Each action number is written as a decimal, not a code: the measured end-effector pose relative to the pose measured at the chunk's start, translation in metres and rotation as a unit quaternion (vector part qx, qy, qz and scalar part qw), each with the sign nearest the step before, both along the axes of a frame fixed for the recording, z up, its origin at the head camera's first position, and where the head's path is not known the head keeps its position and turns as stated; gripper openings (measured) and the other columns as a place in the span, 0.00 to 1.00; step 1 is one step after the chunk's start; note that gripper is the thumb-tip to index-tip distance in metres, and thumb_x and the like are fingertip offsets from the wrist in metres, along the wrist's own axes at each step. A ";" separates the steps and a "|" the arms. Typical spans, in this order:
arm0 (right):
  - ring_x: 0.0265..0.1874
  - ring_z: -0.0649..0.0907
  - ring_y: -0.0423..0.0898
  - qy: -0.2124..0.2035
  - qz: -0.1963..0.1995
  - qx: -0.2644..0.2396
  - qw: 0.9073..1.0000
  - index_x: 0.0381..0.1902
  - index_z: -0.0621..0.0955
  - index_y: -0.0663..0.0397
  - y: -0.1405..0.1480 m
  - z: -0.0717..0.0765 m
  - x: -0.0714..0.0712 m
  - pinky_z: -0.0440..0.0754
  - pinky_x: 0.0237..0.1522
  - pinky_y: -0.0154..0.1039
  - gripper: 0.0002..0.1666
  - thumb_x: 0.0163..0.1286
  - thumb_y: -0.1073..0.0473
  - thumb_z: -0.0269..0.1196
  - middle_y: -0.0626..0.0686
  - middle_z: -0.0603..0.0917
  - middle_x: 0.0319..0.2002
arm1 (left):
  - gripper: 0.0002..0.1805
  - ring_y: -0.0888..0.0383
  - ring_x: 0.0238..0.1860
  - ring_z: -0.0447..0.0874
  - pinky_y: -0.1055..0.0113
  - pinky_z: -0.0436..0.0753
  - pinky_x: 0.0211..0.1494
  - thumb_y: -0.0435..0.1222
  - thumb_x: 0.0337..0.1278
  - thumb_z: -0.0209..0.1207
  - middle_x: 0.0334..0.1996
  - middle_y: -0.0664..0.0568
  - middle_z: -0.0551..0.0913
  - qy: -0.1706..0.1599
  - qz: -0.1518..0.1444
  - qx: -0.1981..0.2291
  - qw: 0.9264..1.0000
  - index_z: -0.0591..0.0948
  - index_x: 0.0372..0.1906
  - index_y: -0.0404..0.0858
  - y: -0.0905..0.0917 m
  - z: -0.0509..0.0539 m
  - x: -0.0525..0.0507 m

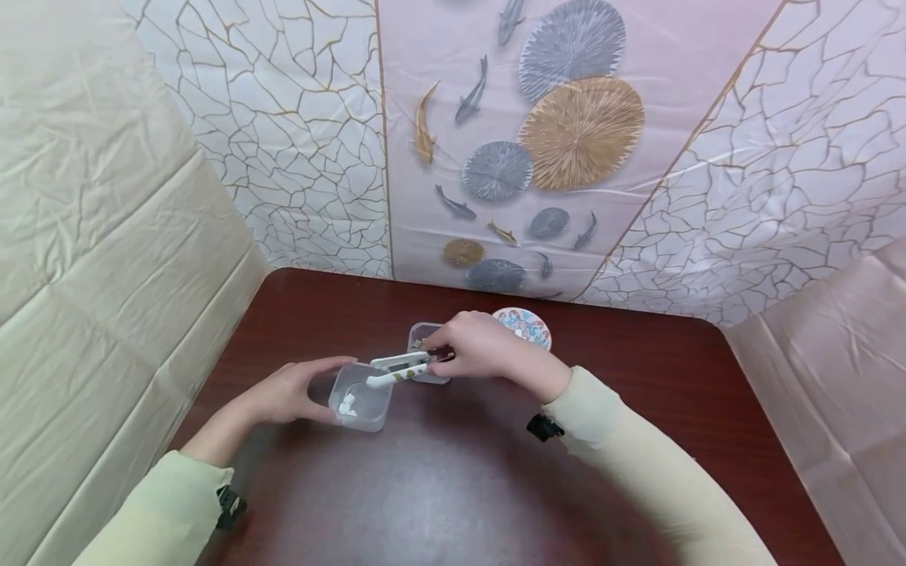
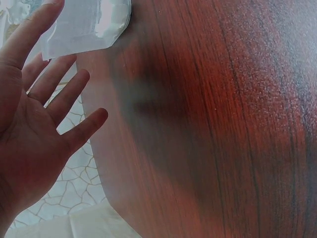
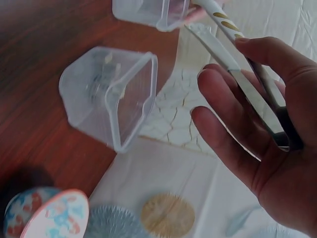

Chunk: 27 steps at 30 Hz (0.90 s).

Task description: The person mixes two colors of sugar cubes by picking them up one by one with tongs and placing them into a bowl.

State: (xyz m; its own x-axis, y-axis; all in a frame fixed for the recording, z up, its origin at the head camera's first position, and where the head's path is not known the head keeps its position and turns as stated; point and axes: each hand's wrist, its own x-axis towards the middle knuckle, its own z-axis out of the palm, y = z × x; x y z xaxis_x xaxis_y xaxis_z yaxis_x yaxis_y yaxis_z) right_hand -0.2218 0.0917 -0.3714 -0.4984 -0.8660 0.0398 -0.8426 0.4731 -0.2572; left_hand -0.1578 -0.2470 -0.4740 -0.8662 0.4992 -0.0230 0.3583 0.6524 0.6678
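Observation:
Thumb and index finger of my left hand (image 1: 286,393) span a clear square container (image 1: 368,409) from its left side, gripping it. Small white pieces (image 1: 348,406) lie inside. In the left wrist view the other fingers of the left hand (image 2: 44,114) are spread, beside the container's wall (image 2: 74,37). My right hand (image 1: 481,346) holds white-tipped tongs (image 1: 399,373), their ends apart over the container's right part. The right wrist view shows the tongs (image 3: 255,94) between thumb and fingers of the right hand (image 3: 267,124); nothing is visible between their tips.
A second clear container (image 1: 435,379), holding small brownish pieces, stands partly behind the right hand. A patterned blue-and-red bowl (image 1: 541,334) with something white in it sits at the back, beyond the right forearm. Patterned cloth (image 1: 318,157) hangs behind the table (image 1: 439,487).

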 end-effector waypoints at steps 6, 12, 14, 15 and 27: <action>0.21 0.72 0.37 0.046 -0.009 0.057 0.997 0.33 0.87 0.39 -0.023 -0.007 0.006 0.69 0.23 0.37 0.04 0.66 0.50 0.72 0.36 0.70 0.18 | 0.50 0.43 0.64 0.83 0.41 0.79 0.66 0.50 0.45 0.83 0.64 0.44 0.85 0.001 -0.001 -0.005 1.000 0.76 0.75 0.41 0.000 0.001 -0.001; 0.26 0.78 0.42 0.094 -0.010 0.095 0.991 0.27 0.85 0.38 -0.045 -0.014 0.013 0.77 0.26 0.42 0.08 0.64 0.51 0.73 0.39 0.71 0.20 | 0.50 0.44 0.62 0.84 0.42 0.80 0.65 0.50 0.45 0.84 0.64 0.44 0.85 0.002 -0.002 -0.003 1.000 0.76 0.75 0.41 -0.001 0.000 -0.002; 0.27 0.80 0.43 0.112 -0.007 0.111 0.988 0.26 0.85 0.38 -0.052 -0.016 0.015 0.79 0.27 0.42 0.08 0.63 0.50 0.73 0.39 0.75 0.20 | 0.50 0.45 0.62 0.84 0.43 0.80 0.64 0.50 0.45 0.84 0.63 0.44 0.86 0.005 -0.003 -0.001 1.000 0.76 0.75 0.40 -0.001 0.000 -0.002; 0.28 0.81 0.43 0.121 -0.006 0.120 0.985 0.26 0.85 0.38 -0.056 -0.017 0.016 0.80 0.28 0.42 0.08 0.63 0.50 0.73 0.38 0.77 0.21 | 0.50 0.45 0.62 0.84 0.44 0.80 0.64 0.50 0.45 0.84 0.63 0.44 0.86 0.006 -0.004 0.000 1.000 0.76 0.75 0.40 -0.001 0.000 -0.002; 0.33 0.88 0.47 0.173 0.004 0.183 0.968 0.34 0.91 0.39 -0.081 -0.022 0.018 0.85 0.32 0.43 0.08 0.65 0.45 0.75 0.44 0.91 0.33 | 0.51 0.46 0.62 0.84 0.44 0.81 0.64 0.52 0.45 0.83 0.63 0.46 0.86 0.010 -0.007 0.001 1.000 0.76 0.75 0.41 -0.001 0.000 -0.003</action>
State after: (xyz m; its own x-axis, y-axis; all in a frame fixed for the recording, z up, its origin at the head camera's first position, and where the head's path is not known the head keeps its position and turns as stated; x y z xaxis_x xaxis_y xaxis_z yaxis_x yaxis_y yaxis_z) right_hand -0.2037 0.0103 -0.3938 -0.5035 -0.8574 -0.1064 -0.8523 0.4726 0.2242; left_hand -0.1607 -0.2482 -0.4744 -0.8596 0.5109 -0.0044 0.3808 0.6463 0.6613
